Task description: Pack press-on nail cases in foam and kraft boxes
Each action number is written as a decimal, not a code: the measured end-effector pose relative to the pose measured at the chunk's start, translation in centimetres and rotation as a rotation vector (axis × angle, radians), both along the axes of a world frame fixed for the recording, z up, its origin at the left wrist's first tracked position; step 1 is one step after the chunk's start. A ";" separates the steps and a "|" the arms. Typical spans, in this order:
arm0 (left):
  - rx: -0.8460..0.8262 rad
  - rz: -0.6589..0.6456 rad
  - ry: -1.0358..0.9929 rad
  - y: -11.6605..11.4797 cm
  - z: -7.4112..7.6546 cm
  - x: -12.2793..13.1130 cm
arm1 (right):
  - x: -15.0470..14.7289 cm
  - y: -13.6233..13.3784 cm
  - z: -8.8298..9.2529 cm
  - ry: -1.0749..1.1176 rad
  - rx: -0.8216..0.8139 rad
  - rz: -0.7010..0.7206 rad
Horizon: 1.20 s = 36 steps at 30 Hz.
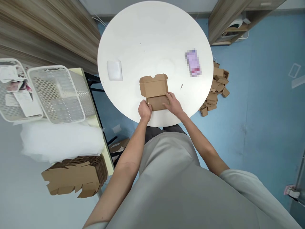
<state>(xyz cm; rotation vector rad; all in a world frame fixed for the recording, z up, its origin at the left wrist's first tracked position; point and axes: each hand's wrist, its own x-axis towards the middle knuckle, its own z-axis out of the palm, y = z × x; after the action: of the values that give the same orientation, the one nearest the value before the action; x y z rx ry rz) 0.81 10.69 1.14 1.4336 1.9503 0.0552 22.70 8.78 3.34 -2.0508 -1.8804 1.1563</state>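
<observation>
A small brown cardboard box (pixel 154 88) lies on the white round table (pixel 152 35) near its front edge, with its lid folded back away from me. My left hand (pixel 145 110) is closed on the box's front left corner, thumb at the inner side. At the right end, my right hand (pixel 173 103) grips the side wall, fingers by the lid's fold and thumb reaching into the tray part. Nothing shows inside the box. To the left on the tabletop is a folded white translucent packet (pixel 114 70). A blurred purple item (pixel 193 63) lies on the right.
Left of the table, a side stand (pixel 108 160) bears white perforated baskets (pixel 56 94), a white sheet roll (pixel 63 140) and a stack of flat cardboard blanks (pixel 73 176). Folded small boxes (pixel 215 86) are heaped on the floor at right. A wooden cabinet (pixel 228 19) stands behind.
</observation>
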 end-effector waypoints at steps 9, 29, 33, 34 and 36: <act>0.003 0.024 -0.086 -0.1 -1.0 -0.3 | 3.2 -1.4 0.2 -0.073 -0.148 -0.304; -0.001 0.013 -0.090 -0.2 -0.7 -0.6 | -1.2 0.6 -1.5 -0.191 -0.154 -0.220; -0.028 -0.023 -0.041 -0.1 -0.1 -0.7 | -1.8 0.8 -1.6 -0.241 -0.153 -0.199; -0.040 -0.032 -0.024 -0.1 0.1 -0.7 | -1.9 0.8 -1.6 -0.249 -0.153 -0.202; -0.070 -0.041 -0.008 -0.2 0.4 -0.9 | -2.0 0.6 -1.5 -0.260 -0.145 -0.212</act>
<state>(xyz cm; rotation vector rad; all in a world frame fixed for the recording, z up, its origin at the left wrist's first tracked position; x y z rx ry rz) -0.09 10.46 1.49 1.4246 1.8975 -0.0261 20.65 9.35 1.85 -2.5165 -1.6653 1.0444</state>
